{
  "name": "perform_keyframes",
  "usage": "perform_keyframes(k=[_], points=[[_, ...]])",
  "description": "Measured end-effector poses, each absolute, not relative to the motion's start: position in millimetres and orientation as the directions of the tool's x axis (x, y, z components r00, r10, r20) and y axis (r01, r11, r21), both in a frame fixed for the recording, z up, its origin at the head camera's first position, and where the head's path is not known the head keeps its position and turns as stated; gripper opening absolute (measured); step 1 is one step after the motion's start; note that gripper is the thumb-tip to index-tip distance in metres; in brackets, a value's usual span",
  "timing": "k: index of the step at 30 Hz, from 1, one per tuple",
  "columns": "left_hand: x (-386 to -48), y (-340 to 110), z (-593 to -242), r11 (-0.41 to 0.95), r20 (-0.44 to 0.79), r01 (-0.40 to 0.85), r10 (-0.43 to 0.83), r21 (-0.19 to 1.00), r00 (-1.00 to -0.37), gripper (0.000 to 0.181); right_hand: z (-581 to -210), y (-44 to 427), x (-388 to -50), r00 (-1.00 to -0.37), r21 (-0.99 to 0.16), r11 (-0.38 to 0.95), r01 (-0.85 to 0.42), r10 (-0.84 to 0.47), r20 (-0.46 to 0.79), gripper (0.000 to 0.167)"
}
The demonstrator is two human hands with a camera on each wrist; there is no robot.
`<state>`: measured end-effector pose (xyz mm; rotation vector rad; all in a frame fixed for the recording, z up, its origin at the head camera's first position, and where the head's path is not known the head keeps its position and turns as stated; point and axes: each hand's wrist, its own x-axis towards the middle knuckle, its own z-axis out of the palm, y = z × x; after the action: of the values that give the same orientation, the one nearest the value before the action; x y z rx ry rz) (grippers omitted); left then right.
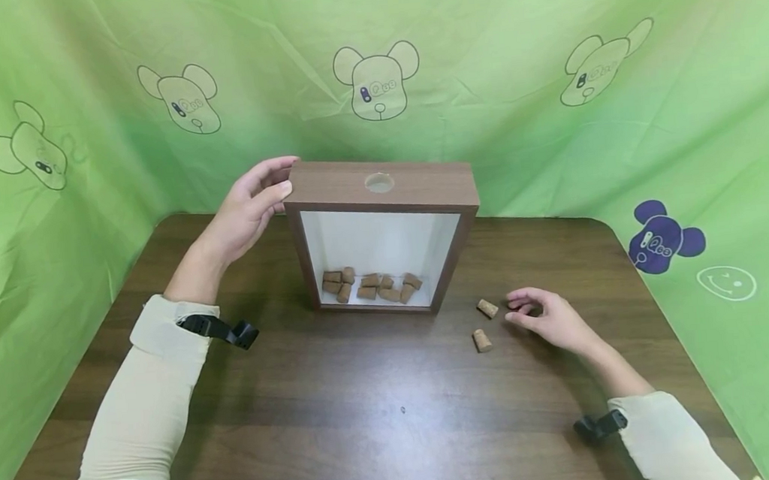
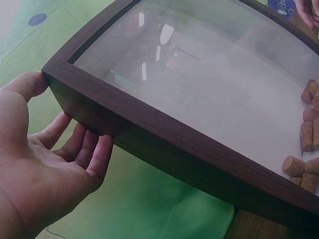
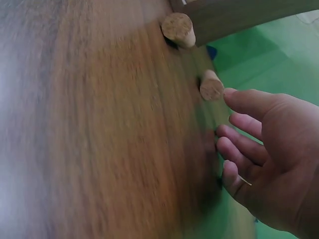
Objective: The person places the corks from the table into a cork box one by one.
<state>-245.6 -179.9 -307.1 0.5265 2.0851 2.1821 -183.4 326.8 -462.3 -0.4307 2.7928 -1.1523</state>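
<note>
A brown wooden shadow box (image 1: 379, 166) stands upright on the table, with a clear front and a round hole (image 1: 379, 183) in its top. Several corks (image 1: 380, 287) lie inside along its bottom. My left hand (image 1: 246, 206) holds the box's upper left corner; in the left wrist view, the thumb is at the front corner and the fingertips touch the side. Two loose corks lie right of the box, one farther back (image 1: 488, 308) and one nearer (image 1: 482, 340). Beside the farther cork is my right hand (image 1: 553, 321), fingers loosely bent, holding nothing.
The dark wooden table (image 1: 373, 437) has rounded back corners. Green cloth (image 1: 478, 52) printed with cartoon mouse heads hangs behind it and at both sides. A black strap with a camera sits on each wrist, over the pale sleeves (image 1: 146, 394).
</note>
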Motion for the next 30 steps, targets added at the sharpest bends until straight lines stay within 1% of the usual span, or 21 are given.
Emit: perform_keyframes(k=[8,16,22,30], points=[[-245.9,-179.8,-307.2,-0.064,0.190,0.179,0.289,0.982,-0.938,0.050,-465.5,304.6,-190.8,-0.949,-0.651,0.710,-0.269,-0.312,0.052,0.032],[-247.0,-178.4,-307.7,-0.071,0.200,0.187,0.292,0.980,-0.935,0.050,-465.1,290.3,-196.7,-0.930,-0.604,0.725,-0.332,-0.358,0.082,0.025],[-246.1,-179.3,-307.6,-0.069,0.200,0.188,0.293,0.980,-0.935,0.051,-462.9,294.1,-194.7,-0.926,-0.588,0.730,-0.349,-0.366,0.094,0.021],[-246.6,-179.4,-307.7,-0.067,0.202,0.191,0.293,0.979,-0.935,0.051,-441.5,310.5,-190.6,-0.929,-0.570,0.737,-0.364,-0.334,0.162,0.023]])
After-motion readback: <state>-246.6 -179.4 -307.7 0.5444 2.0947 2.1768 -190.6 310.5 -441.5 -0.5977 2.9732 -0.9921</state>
